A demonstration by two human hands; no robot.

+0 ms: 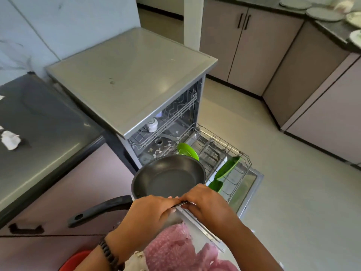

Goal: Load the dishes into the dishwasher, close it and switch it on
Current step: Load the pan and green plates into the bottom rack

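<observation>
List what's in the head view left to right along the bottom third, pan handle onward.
Pan handle → left hand → right hand → lower rack holding green plates → open dishwasher door.

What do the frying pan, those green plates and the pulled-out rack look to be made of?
Frying pan: probably metal with a dark matte non-stick coating; the handle looks like black plastic. Green plates: likely plastic, given the bright uniform colour and soft sheen. Rack: thin wire grid, apparently grey-coated metal.
</observation>
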